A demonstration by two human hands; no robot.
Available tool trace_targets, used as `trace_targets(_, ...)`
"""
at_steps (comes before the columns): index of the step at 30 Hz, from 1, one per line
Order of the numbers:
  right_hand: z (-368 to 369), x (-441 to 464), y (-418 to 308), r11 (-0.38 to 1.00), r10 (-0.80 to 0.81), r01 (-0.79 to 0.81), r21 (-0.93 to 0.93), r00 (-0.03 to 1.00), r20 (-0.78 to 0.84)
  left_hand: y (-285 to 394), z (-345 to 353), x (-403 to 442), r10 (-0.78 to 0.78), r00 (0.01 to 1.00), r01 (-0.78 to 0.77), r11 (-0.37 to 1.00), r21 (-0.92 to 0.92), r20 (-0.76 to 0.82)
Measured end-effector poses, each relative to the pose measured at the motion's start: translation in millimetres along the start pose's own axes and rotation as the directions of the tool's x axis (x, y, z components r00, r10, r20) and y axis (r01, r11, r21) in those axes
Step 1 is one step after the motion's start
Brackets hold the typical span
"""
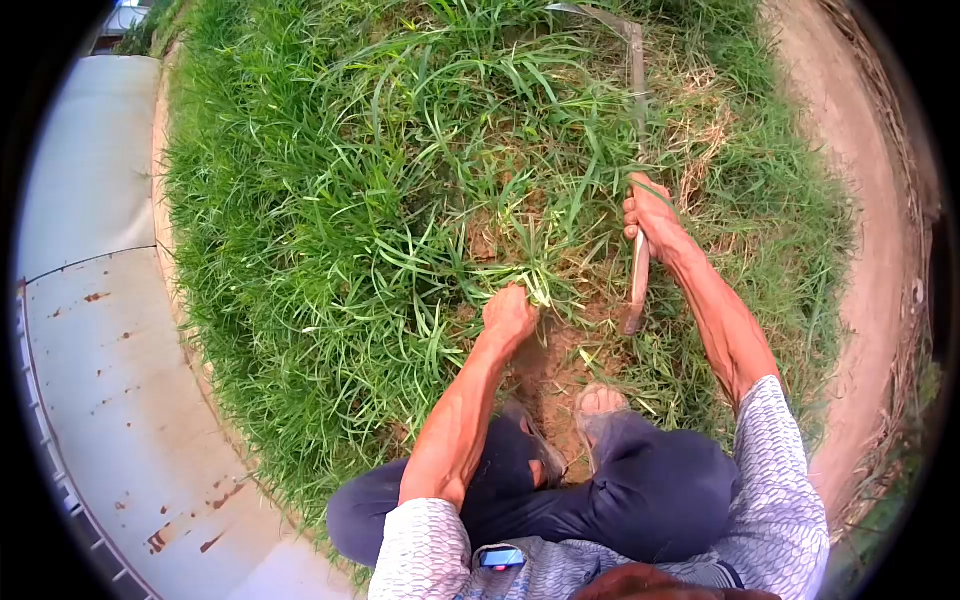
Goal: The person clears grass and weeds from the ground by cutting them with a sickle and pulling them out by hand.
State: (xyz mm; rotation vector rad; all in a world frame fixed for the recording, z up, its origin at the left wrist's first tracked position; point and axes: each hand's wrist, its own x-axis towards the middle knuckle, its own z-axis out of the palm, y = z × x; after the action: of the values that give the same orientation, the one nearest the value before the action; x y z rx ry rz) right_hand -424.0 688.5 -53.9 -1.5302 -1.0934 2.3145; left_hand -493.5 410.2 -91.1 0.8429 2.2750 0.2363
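My right hand [650,212] is wrapped round the wooden handle of a sickle [639,100]. The curved blade reaches away at the top, partly among the grass, and the handle's butt end points down toward my feet. Lower and to the left, my left hand [511,314] is closed on a bunch of green grass [538,280], whose blades fan out above the fist. The blade and my left hand are well apart. Bare brown soil [555,350] shows just below my left hand.
Dense tall grass [300,230] stands on the left. Dry cut stalks [700,130] lie at the upper right. My bent knees and feet [600,402] are close below my hands. A metal sheet surface [110,350] borders the far left, a dirt path [860,300] the right.
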Motion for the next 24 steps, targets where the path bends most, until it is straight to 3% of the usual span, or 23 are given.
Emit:
trace_targets(1,9.9,12.5,-5.3,0.989,-0.057,0.053,-0.137,0.998,-0.026,-1.3,2.0,0.4,0.005,1.0,-0.005,1.0,-0.007,-0.01)
trace_targets(3,4.0,-23.1,25.8,0.768,0.046,0.075,-0.636,0.984,0.171,0.3,-4.3,8.1,0.005,1.0,-0.005,1.0,0.014,0.0)
trace_targets(4,9.2,-20.2,24.4,0.756,0.044,0.088,-0.649,0.982,0.184,4.1,-5.3,6.0,0.009,1.0,-0.009,1.0,-0.015,-0.01)
trace_targets(6,12.9,-27.5,39.5,0.892,0.107,-0.075,-0.445,0.993,0.047,3.8,-1.8,-4.3,0.016,0.998,-0.017,1.0,-0.017,-0.068)
trace_targets(7,11.5,-20.9,29.0,0.88,0.198,-0.183,-0.438,0.98,-0.012,2.8,-3.3,0.0,0.017,0.997,-0.018,1.0,-0.011,-0.076)
trace_targets(9,6.7,-12.0,17.8,0.948,0.182,-0.162,-0.273,0.982,0.047,5.7,-2.9,-6.2,0.0,0.997,-0.004,0.999,-0.05,-0.08)
trace_targets(10,2.7,-3.1,8.8,0.964,0.157,-0.222,0.146,0.919,0.361,10.4,-7.9,-6.0,-0.038,0.998,0.035,0.996,-0.078,-0.044)
trace_targets(11,12.2,11.7,7.4,0.994,0.1,-0.102,0.028,0.993,0.058,9.8,-6.8,-7.1,-0.037,0.999,0.034,0.996,-0.079,-0.037)
trace_targets(13,10.4,57.8,-2.0,0.992,-0.035,0.026,0.123,0.996,0.078,3.6,-1.5,-9.6,0.058,0.988,-0.067,0.996,-0.056,-0.142)
trace_targets(14,18.8,62.7,-7.4,0.994,-0.079,0.081,0.073,0.996,-0.029,0.9,1.2,-7.5,0.057,0.989,-0.066,0.996,-0.061,-0.134)
trace_targets(15,11.0,52.5,9.1,0.987,-0.085,0.092,-0.129,0.995,0.057,6.1,-2.1,-8.7,0.065,0.989,-0.073,0.995,-0.063,-0.13)
trace_targets(16,-0.3,30.0,31.3,0.939,-0.078,0.121,-0.323,0.987,0.142,15.3,-11.1,-8.7,-0.015,0.999,0.012,0.996,-0.089,-0.03)
trace_targets(17,4.5,-17.8,33.8,0.763,0.007,0.057,-0.644,0.995,0.097,19.4,-20.0,-4.0,-0.092,0.994,0.098,0.99,-0.103,0.062)
trace_targets(19,-6.8,-39.1,51.4,0.816,0.104,-0.071,-0.574,0.994,0.024,12.3,-12.5,-5.4,-0.11,0.99,0.119,0.988,-0.1,0.089)
trace_targets(20,-29.2,-39.6,61.0,0.751,0.093,-0.006,-0.66,0.991,0.097,7.1,-5.2,-12.8,-0.065,0.997,0.069,0.993,-0.094,0.047)
trace_targets(22,-35.6,-33.6,43.6,0.804,0.051,0.027,-0.594,0.992,0.115,7.7,-6.2,-3.8,-0.01,0.997,0.001,0.993,-0.115,-0.078)
trace_targets(23,-35.1,-40.2,35.4,0.893,0.207,-0.193,-0.406,0.978,-0.011,8.2,-2.8,-10.8,-0.015,0.998,0.008,0.993,-0.119,-0.059)
trace_targets(24,-24.4,-37.0,26.2,0.922,0.166,-0.181,-0.342,0.984,-0.071,8.9,-2.9,-11.7,-0.023,0.999,0.02,0.994,-0.105,-0.031)
